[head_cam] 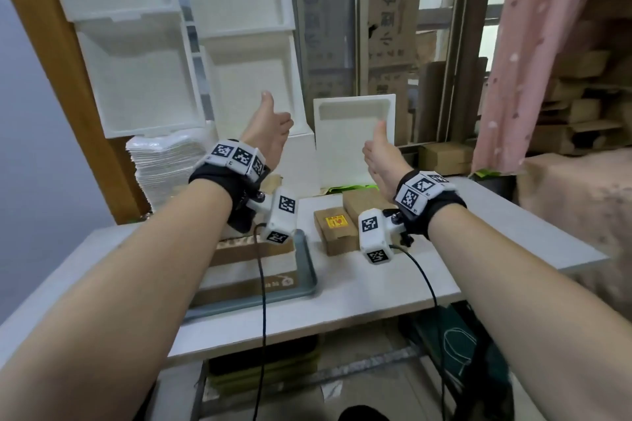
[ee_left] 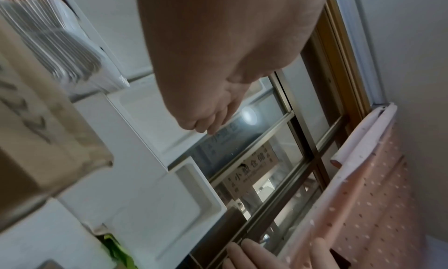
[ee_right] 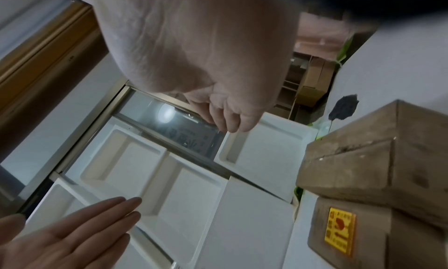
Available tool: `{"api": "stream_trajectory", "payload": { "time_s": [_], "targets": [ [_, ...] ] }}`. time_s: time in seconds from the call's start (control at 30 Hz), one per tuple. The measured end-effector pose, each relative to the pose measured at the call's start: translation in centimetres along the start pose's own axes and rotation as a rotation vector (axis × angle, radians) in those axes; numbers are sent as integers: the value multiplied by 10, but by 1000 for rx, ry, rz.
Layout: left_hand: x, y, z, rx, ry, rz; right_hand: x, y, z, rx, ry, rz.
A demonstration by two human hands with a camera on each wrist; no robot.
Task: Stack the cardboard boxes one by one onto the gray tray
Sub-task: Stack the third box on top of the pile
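The gray tray (head_cam: 273,299) lies on the left half of the white table, partly hidden by my left forearm. On it sits a flat cardboard box (head_cam: 246,285) with a second box (head_cam: 246,251) on top. To the right of the tray stand two more brown boxes: one with a yellow sticker (head_cam: 337,229) (ee_right: 363,235) and a plain one (head_cam: 366,202) (ee_right: 363,148) behind it. My left hand (head_cam: 270,133) (ee_right: 72,231) and right hand (head_cam: 379,154) (ee_left: 254,254) are both raised above the table, thumbs up and fingers straight. Neither hand holds or touches anything.
White foam trays (head_cam: 354,133) lean against the window at the back. A stack of white sheets (head_cam: 164,161) sits at the back left. A pink dotted curtain (head_cam: 533,44) hangs at the right, with piled cardboard behind it. Black cables (head_cam: 263,318) hang from my wrist cameras.
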State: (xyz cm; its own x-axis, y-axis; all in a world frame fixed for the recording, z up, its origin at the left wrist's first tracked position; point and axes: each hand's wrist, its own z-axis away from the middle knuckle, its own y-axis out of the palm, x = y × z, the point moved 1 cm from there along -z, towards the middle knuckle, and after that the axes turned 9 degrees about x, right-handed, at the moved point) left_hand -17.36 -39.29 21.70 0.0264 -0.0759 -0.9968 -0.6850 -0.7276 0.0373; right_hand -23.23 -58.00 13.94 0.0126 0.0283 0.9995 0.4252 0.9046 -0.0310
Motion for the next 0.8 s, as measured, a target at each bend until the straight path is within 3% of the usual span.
{"api": "stream_trajectory", "payload": {
  "time_s": [0.23,0.4,0.63,0.8],
  "targets": [
    [42,73,-46,100,-75,8,-41,-68,-15,-72,65,-49],
    [93,106,-72,127,-157,55,-101,-107,-55,-133,179,8],
    [157,122,-87,13,-329,66,-139,-115,-50,-96,185,98],
    [191,115,-98,-83,-324,167,-171,-107,-63,-43,241,36]
  ]
}}
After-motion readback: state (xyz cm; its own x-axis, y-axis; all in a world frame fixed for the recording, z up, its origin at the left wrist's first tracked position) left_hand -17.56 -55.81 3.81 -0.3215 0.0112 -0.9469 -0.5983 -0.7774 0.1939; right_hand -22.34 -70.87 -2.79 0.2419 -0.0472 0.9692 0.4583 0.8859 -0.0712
